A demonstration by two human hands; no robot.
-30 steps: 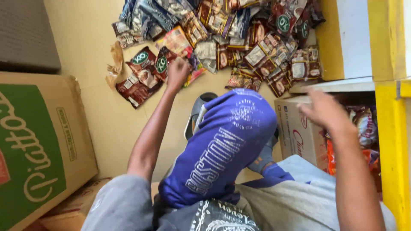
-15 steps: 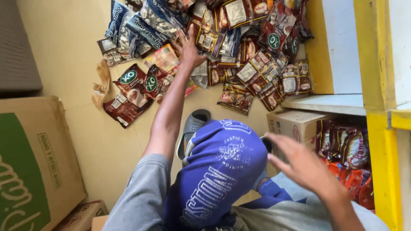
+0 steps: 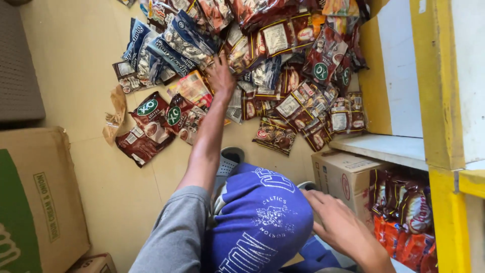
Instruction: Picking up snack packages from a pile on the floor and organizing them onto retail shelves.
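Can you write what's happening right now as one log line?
left hand: reaching into heap of brown and blue foil snack packets on tan floor | right hand: open, empty, beside blue-shorts knee | small cardboard box: nearby

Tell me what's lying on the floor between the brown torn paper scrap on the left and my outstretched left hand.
In the head view, dark brown coffee packets and an orange-yellow packet lie between the paper scrap and the left hand.

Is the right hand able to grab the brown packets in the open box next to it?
Probably yes. The right hand hovers beside the box, and the packets lie uncovered with nothing between.
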